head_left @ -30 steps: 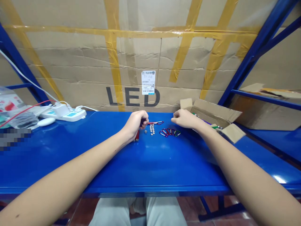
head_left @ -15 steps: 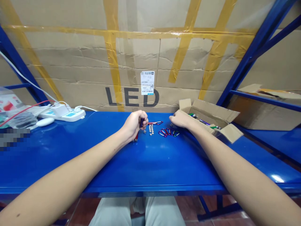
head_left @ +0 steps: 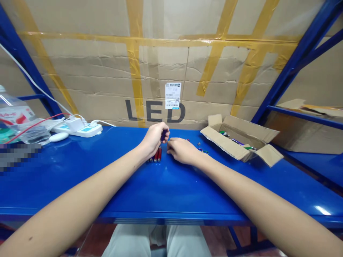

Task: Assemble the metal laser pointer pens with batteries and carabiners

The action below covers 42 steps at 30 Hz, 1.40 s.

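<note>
My left hand is closed around a dark purple tube, held just above the table. Below its wrist several red and dark tubes with silvery ends lie side by side on the blue surface. My right hand rests low, close to the left one, fingers bent down and pressed together; whatever they pinch is hidden. It covers the spot where small silver round pieces lie in rows. Past its wrist a green and blue carabiner peeks out, and a small silvery piece lies behind that.
An open cardboard box with colourful tubes inside stands at the right. On the left are a white power strip, cables and a plastic bottle. A large taped carton forms the back wall, between blue frame posts.
My right hand has moved left from beside the cardboard box to the rows of silver pieces, now covering them and most carabiners. My left hand still grips the purple tube. The view has shifted slightly.
</note>
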Each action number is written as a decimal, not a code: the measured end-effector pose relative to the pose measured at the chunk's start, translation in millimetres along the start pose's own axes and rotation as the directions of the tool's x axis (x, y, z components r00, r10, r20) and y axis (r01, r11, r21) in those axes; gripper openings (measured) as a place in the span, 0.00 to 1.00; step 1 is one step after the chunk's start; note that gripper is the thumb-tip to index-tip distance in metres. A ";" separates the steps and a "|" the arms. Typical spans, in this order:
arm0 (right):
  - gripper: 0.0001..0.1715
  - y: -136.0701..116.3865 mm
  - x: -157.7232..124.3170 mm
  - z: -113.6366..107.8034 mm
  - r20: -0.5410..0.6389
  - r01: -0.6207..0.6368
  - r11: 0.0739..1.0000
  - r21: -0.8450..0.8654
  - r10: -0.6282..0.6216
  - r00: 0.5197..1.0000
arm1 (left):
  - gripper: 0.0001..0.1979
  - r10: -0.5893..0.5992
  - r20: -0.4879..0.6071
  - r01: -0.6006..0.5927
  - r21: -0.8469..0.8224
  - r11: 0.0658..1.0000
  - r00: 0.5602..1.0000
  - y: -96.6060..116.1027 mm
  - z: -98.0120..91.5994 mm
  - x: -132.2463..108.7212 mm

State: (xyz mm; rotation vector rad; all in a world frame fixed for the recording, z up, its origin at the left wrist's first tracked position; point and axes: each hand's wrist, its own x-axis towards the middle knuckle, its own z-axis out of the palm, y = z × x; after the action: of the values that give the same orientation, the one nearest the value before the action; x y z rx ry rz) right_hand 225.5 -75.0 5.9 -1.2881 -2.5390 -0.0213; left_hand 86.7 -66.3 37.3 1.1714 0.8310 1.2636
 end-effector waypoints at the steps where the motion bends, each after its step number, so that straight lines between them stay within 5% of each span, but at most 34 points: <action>1: 0.07 3.4 -1.2 -1.6 -0.014 -0.022 0.998 0.062 0.023 1.000 | 0.04 0.025 0.012 -0.025 0.040 0.999 1.000 -1.0 -0.6 0.8; 5: 0.07 22.9 -7.8 -15.2 -0.260 -0.110 0.908 0.404 0.230 0.938 | 0.09 0.166 0.116 -0.195 0.317 0.928 0.979 -4.0 -4.9 2.9; 7: 0.05 32.1 -10.8 -21.3 -0.371 -0.050 0.829 0.557 0.302 0.878 | 0.10 0.201 0.202 -0.275 0.470 0.839 0.958 -4.9 -6.1 2.3; 10: 0.02 37.5 -14.3 -25.0 -0.418 0.063 0.753 0.655 0.292 0.860 | 0.08 0.221 0.304 -0.368 0.624 0.689 0.927 -7.0 -5.6 -0.1; 18: 0.05 28.7 -19.6 -23.9 -0.346 0.101 0.688 0.719 0.227 0.910 | 0.09 0.347 0.455 -0.569 0.717 0.403 0.820 -15.2 -7.2 -6.6; 23: 0.10 25.7 -21.8 -28.0 -0.136 -0.032 0.495 0.868 0.300 0.944 | 0.06 0.463 0.548 -0.675 0.720 0.161 0.696 -20.2 -11.4 -6.4; 26: 0.13 22.1 -22.8 -30.0 -0.038 -0.099 0.391 0.915 0.328 0.944 | 0.06 0.442 0.580 -0.666 0.744 0.055 0.685 -18.7 -10.6 -8.8; 36: 0.12 24.3 -20.5 -25.0 -0.128 -0.046 0.438 0.898 0.360 0.924 | 0.13 0.374 0.562 -0.602 0.799 -0.012 0.738 -17.8 -3.9 -6.4; 39: 0.12 22.6 -21.0 -25.4 -0.030 -0.105 0.331 0.938 0.379 0.925 | 0.10 0.397 0.560 -0.618 0.786 0.022 0.727 -18.4 -6.5 -3.5; 42: 0.14 20.9 -20.9 -27.5 0.123 -0.177 0.117 0.977 0.370 0.921 | 0.07 0.446 0.584 -0.662 0.750 0.024 0.678 -16.4 -8.3 -5.2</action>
State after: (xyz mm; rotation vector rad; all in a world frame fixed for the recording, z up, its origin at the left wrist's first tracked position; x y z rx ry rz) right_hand 260.6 -82.9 24.2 -0.9855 -1.3948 1.3542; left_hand 82.4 -68.4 18.8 2.8656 1.0307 1.1614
